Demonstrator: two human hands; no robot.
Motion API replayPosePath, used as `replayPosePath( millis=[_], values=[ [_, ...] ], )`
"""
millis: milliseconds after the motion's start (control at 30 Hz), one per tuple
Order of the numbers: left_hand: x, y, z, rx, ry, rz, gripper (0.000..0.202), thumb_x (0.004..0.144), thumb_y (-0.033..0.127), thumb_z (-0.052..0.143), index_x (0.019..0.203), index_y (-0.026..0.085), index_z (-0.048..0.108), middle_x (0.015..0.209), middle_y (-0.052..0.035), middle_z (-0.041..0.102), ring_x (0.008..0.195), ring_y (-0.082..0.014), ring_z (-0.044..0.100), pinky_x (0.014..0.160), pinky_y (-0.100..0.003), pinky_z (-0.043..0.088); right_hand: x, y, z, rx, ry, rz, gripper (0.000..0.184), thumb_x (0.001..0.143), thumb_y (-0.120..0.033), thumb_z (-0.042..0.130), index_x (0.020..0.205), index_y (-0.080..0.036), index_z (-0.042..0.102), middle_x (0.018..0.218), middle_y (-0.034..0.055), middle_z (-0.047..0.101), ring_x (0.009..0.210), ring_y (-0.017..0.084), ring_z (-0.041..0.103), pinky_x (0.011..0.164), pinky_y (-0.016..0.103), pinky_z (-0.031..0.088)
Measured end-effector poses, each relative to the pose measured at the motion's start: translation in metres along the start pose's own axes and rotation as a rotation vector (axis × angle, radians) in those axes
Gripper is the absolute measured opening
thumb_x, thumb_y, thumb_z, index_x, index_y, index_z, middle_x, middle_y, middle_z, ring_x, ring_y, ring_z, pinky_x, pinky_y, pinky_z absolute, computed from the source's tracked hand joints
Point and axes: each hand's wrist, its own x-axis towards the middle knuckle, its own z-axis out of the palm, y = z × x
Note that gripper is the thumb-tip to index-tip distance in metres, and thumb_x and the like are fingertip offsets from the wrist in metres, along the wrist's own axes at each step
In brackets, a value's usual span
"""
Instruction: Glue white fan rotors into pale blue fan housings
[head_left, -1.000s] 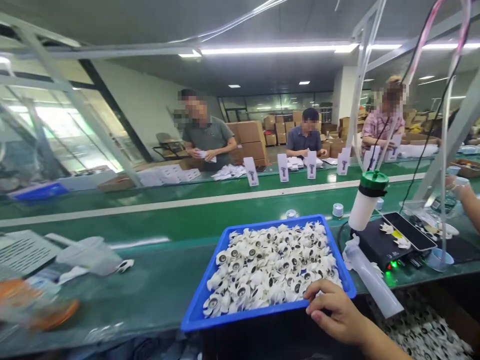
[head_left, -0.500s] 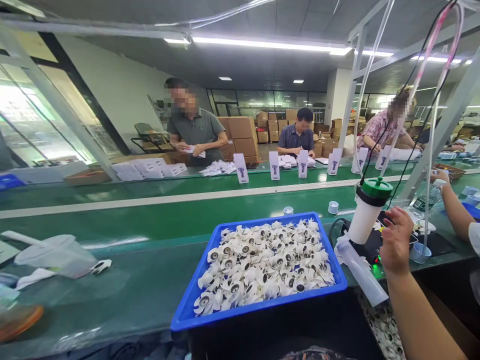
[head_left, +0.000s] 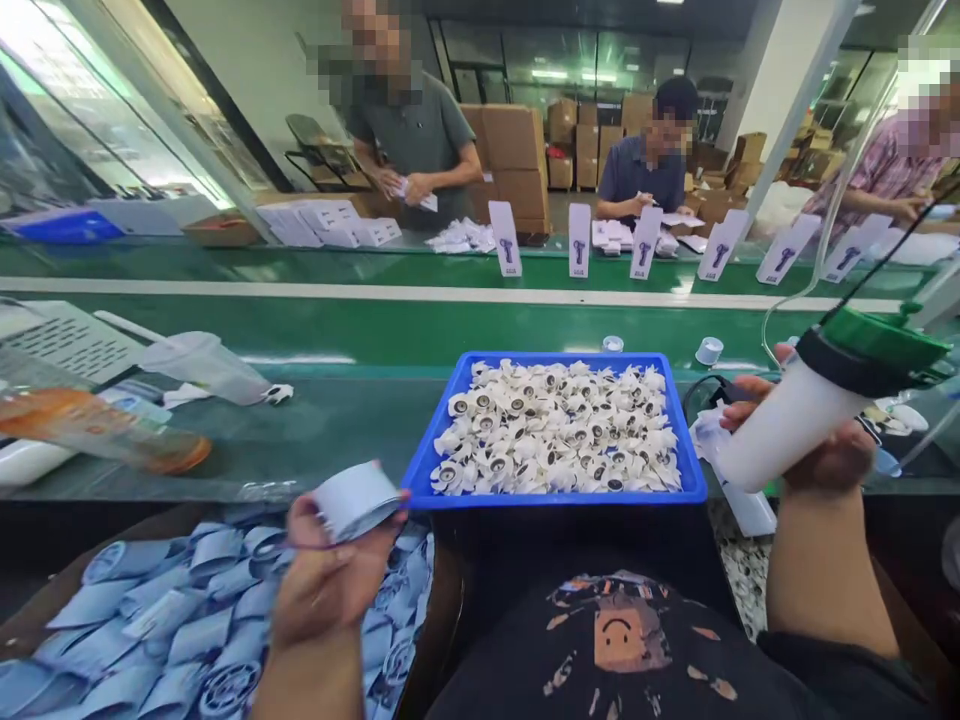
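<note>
My left hand [head_left: 334, 565] is closed around a light blue, short plastic cylinder [head_left: 358, 500], held above a box of similar light blue plastic housings [head_left: 202, 635]. At the right, my right hand [head_left: 829, 455] wraps around a tilted white dispenser canister [head_left: 787, 420] with a black collar and green lid [head_left: 874, 345]. Part of that hand is hidden behind the canister. Between my hands, a blue tray [head_left: 555, 499] on the bench edge holds many white fan impellers [head_left: 562, 430].
A plastic cup [head_left: 206, 365] and a bottle with orange liquid [head_left: 112, 430] lie at the left. Small pale caps [head_left: 709, 350] sit on the green conveyor [head_left: 375, 325]. White printed boxes [head_left: 504, 240] line its far side, with co-workers [head_left: 420, 130] behind.
The view has tilted down. My left hand has come into view with the blue cylinder. My right hand, bare and raised beside the canister before, now grips it, and the canister has tilted.
</note>
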Motion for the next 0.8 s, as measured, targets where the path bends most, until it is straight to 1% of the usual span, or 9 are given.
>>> replayPosePath(
  millis=[67,133,200,267,367,467,600,733,800],
  values=[
    [0.002,-0.019,0.026,0.034,-0.097,-0.068,0.053,0.050,0.060,0.080,0.094,0.039,0.060,0.117,0.0018,0.069,0.087,-0.0241,0.068,0.070,-0.037,0.056,0.002,-0.004,0.022,0.081,-0.115,0.007,0.080,0.058,-0.066,0.071,0.126,-0.031,0.052,0.081,0.0010,0.064,0.062,0.020,0.064,0.055,0.037,0.054],
    [0.003,-0.038,0.057,0.131,-0.244,-0.081,0.061,0.057,0.076,0.070,0.098,0.035,0.051,0.113,-0.0032,0.070,0.083,-0.0241,0.069,0.069,-0.040,0.056,0.005,-0.008,0.046,0.087,-0.140,0.003,0.076,0.062,-0.061,0.068,0.127,-0.029,0.048,0.086,0.0015,0.065,0.068,0.021,0.066,0.060,0.039,0.056],
    [0.002,-0.055,0.086,0.294,-0.411,0.005,0.059,0.065,0.067,0.073,0.103,0.033,0.042,0.108,-0.0044,0.071,0.079,-0.0208,0.069,0.069,-0.037,0.056,0.009,-0.013,0.071,0.116,-0.116,-0.002,0.068,0.062,-0.056,0.066,0.121,-0.028,0.047,0.092,0.0020,0.066,0.074,0.022,0.068,0.064,0.041,0.057],
    [-0.003,-0.066,0.111,0.451,-0.598,0.150,0.058,0.072,0.045,0.077,0.112,0.032,0.037,0.110,-0.0065,0.069,0.085,-0.0198,0.069,0.072,-0.034,0.055,0.012,-0.017,0.095,0.171,-0.066,-0.028,0.056,0.065,-0.055,0.064,0.111,-0.027,0.050,0.085,-0.0016,0.064,0.068,0.018,0.066,0.062,0.035,0.057],
    [-0.014,-0.069,0.138,0.624,-0.790,0.367,0.057,0.073,0.025,0.072,0.122,0.028,0.042,0.112,-0.0082,0.067,0.098,-0.0220,0.067,0.082,-0.036,0.054,0.013,-0.019,0.122,0.232,-0.056,-0.106,0.043,0.077,-0.060,0.061,0.094,-0.021,0.056,0.081,-0.0026,0.062,0.064,0.013,0.064,0.059,0.027,0.055],
    [-0.021,-0.062,0.152,0.710,-0.832,0.477,0.046,0.073,0.030,0.072,0.115,0.023,0.054,0.101,-0.0062,0.067,0.088,-0.0219,0.065,0.079,-0.037,0.054,0.010,-0.019,0.133,0.215,-0.088,-0.154,0.044,0.078,-0.059,0.068,0.082,-0.016,0.060,0.079,-0.0003,0.063,0.062,0.013,0.064,0.055,0.025,0.056],
    [-0.023,-0.053,0.161,0.681,-0.900,0.517,0.054,0.070,0.049,0.078,0.111,0.021,0.058,0.101,-0.0074,0.068,0.087,-0.0229,0.066,0.078,-0.038,0.056,0.005,-0.021,0.134,0.162,-0.090,-0.109,0.049,0.075,-0.063,0.071,0.083,-0.016,0.060,0.081,0.0008,0.062,0.065,0.014,0.064,0.056,0.028,0.058],
    [-0.024,-0.051,0.165,0.688,-0.874,0.590,0.041,0.074,0.040,0.076,0.107,0.021,0.059,0.097,-0.0056,0.068,0.088,-0.0218,0.066,0.076,-0.037,0.057,0.001,-0.028,0.130,0.040,-0.100,-0.041,0.066,0.071,-0.084,0.054,0.081,-0.019,0.058,0.078,0.0016,0.061,0.067,0.018,0.066,0.061,0.036,0.060],
    [-0.025,-0.050,0.166,0.710,-0.871,0.603,0.039,0.075,0.038,0.074,0.107,0.022,0.059,0.095,-0.0052,0.068,0.087,-0.0217,0.066,0.074,-0.037,0.058,0.001,-0.032,0.128,-0.031,-0.124,0.010,0.072,0.070,-0.090,0.046,0.085,-0.020,0.058,0.081,0.0022,0.063,0.075,0.023,0.069,0.068,0.042,0.062]
  ],
)
